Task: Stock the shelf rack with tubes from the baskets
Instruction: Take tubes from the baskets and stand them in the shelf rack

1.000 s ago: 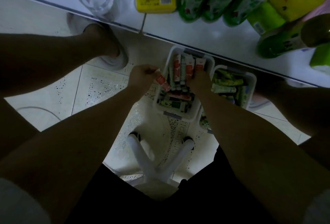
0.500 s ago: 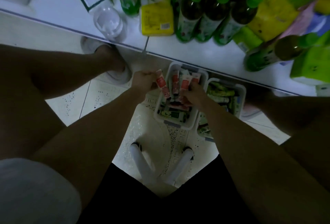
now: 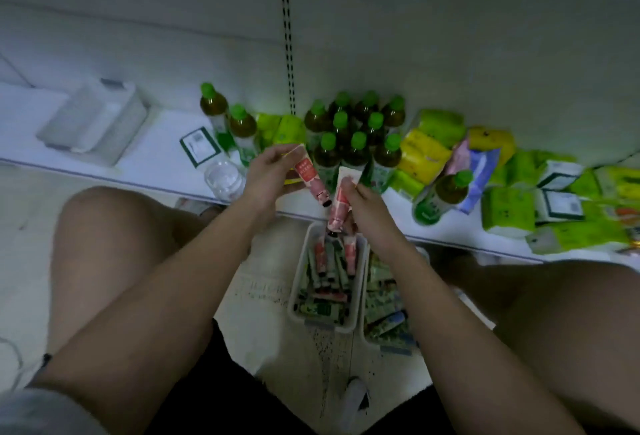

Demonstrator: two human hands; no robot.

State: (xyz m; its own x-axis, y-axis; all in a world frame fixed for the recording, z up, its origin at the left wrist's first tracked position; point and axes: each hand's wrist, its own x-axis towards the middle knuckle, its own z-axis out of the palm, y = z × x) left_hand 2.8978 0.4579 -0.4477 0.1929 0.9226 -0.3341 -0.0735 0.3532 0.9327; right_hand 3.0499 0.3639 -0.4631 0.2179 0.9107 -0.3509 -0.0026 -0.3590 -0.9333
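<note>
Left hand [image 3: 265,180] pinched one pink tube [image 3: 309,174], right hand [image 3: 363,206] gripped another pink tube [image 3: 339,204] above the basket [image 3: 358,282]; best set both upright on shelf [image 3: 156,157] beside bottles [image 3: 349,136].

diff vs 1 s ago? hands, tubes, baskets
Both hands rose from the left basket toward the shelf. Right hand took a pink tube out; left hand keeps its grip on its own tube. Baskets stayed on the floor.

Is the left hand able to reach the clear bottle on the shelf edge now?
Probably not yet: the left hand already grips a pink tube. The clear bottle stands just beside it, unobstructed.
</note>
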